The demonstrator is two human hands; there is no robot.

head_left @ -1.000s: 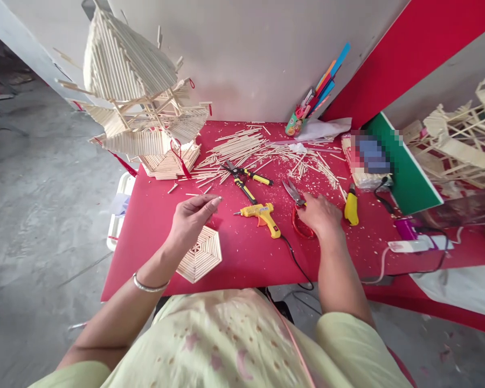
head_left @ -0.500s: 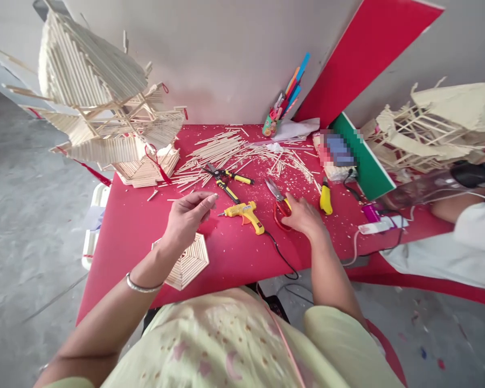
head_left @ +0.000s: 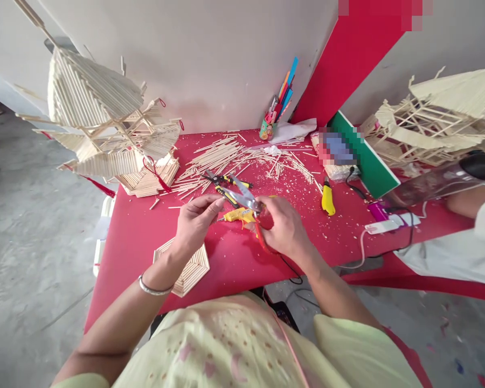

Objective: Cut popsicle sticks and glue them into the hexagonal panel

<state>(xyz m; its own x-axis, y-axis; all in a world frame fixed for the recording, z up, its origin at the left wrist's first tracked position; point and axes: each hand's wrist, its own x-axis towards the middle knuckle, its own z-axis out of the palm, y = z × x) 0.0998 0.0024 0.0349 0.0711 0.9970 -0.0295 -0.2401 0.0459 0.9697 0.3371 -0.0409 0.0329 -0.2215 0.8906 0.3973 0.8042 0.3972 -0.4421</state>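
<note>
The left hand point(head_left: 197, 223) has thumb and forefinger pinched together, anything between them too small to tell; the right hand point(head_left: 286, 226) wraps its fingers around red-handled scissors point(head_left: 250, 203), blades parted

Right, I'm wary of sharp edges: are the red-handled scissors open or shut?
Open: the red-handled scissors, held in the right hand, show two blades spread apart, with a gap between their tips.

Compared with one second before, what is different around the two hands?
The right hand has lifted the red-handled metal scissors off the red table and brought them leftward, blades open, close to the left hand. The yellow glue gun and hexagonal wooden panel stay put.
</note>
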